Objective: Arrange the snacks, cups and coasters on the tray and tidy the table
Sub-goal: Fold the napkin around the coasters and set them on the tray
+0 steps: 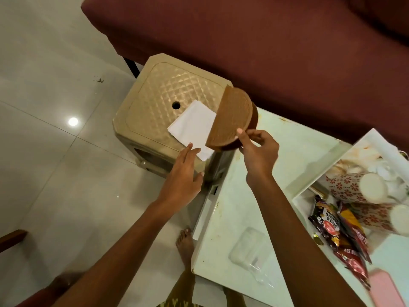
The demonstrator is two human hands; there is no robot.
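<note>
My right hand [257, 149] pinches the lower edge of a brown half-round holder [232, 117], tilted at the corner of the white table [250, 196]. White napkins [193, 127] stick out from the holder's flat side over the beige plastic stool [159, 94]. My left hand [183, 171] is flat, fingertips touching the napkins' lower corner. At the right, a white tray [327, 167] holds two patterned paper cups [354, 187] lying on their sides and several snack packets [340, 231].
A maroon sofa [265, 41] runs behind the stool and table. A clear plastic wrapper [250, 249] lies on the table near me. A pink object [385, 289] is at the bottom right edge. My bare foot [186, 242] stands on the tiled floor [55, 151].
</note>
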